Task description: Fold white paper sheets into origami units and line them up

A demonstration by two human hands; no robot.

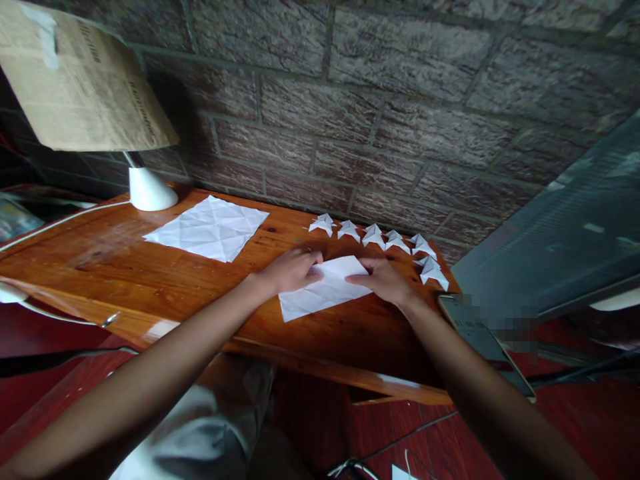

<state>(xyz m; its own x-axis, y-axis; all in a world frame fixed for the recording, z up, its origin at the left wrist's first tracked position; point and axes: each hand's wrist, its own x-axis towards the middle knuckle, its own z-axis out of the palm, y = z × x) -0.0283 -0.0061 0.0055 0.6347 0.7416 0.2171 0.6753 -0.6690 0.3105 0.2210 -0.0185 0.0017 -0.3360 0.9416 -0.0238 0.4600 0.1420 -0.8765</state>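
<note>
White folded figures (373, 237) stand near the right hand (386, 280).

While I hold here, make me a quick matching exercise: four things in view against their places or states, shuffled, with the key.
1. Partly folded sheet
2. Creased sheet
3. Small folded pieces
4. Lamp

A. Five in a row, a sixth nearer
B. Standing at the table's back left
C. Gripped by left hand and right hand
D. Spread out nearly flat

Pairs: 1-C, 2-D, 3-A, 4-B
</note>
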